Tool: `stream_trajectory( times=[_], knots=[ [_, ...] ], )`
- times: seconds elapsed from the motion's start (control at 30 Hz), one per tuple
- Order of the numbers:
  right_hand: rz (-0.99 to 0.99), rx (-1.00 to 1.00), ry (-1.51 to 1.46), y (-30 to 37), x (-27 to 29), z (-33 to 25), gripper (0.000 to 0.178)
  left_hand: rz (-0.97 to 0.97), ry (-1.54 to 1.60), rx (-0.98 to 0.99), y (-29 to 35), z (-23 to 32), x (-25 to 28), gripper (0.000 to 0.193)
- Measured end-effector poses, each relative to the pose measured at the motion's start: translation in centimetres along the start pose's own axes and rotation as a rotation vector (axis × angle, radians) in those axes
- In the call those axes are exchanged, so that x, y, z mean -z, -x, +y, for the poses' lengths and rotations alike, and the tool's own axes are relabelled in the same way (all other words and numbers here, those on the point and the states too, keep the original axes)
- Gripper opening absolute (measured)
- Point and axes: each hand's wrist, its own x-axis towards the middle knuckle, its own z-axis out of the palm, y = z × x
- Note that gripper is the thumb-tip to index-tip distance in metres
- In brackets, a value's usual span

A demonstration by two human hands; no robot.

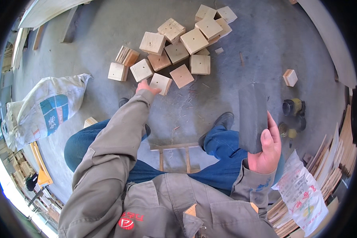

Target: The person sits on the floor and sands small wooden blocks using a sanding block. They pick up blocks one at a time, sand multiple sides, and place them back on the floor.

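My left hand [147, 87] reaches forward to the near edge of the block pile. Its thumb and fingers close on the near left side of a pale wooden block [161, 82], which rests on the floor. In my right hand [266, 149], raised over my right knee, is a dark grey sanding block [252, 117], long and rectangular. The thumb presses on its lower right part and the fingers wrap behind it, partly hidden. Several square wooden blocks lie heaped ahead, among them a reddish one [181, 76] just right of the held block. Most have a small hole in one face.
A white woven sack [63, 99] lies at the left. On the right are a lone wooden block [290, 77], a yellow and black power tool [292, 107], stacked wood strips [321, 174] and another printed sack [301, 194]. A low wooden stool [174, 146] is between my legs.
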Motion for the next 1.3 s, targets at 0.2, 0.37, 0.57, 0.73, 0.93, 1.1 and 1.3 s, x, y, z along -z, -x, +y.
stream_trajectory(
  times=[0.2, 0.37, 0.57, 0.73, 0.93, 1.1, 1.3],
  knots=[
    [0.0, -0.023, 0.029, -0.7, 0.1, 0.0, 0.065, -0.011, 0.032, -0.011, -1.0, 0.3, -1.7, 0.094],
    [0.029, -0.031, 0.037, -0.7, -0.1, 0.2, 0.069, 0.198, 0.003, -0.047, 2.6, 2.5, -3.4, 0.077],
    [0.076, -0.034, 0.077, -0.7, -0.8, 0.0, 0.076, 0.395, 0.333, -0.195, 5.4, 0.0, -6.1, 0.055],
    [0.077, -0.022, 0.094, -0.4, -1.0, -0.1, 0.076, 0.244, 0.426, -0.038, 2.4, -1.7, -6.7, 0.054],
    [0.106, -0.032, 0.123, -0.1, -1.0, 0.0, 0.078, 0.108, 0.503, 0.138, 3.8, 0.3, -4.7, 0.06],
    [0.091, -0.015, 0.168, 0.0, -1.1, 0.3, 0.074, 0.21, 0.562, 0.14, 4.4, 0.9, -5.2, 0.075],
    [0.062, 0.018, 0.225, 0.3, -1.5, -0.2, 0.068, 0.311, 0.256, -0.133, 5.3, -0.6, -4.5, 0.09]
  ],
)
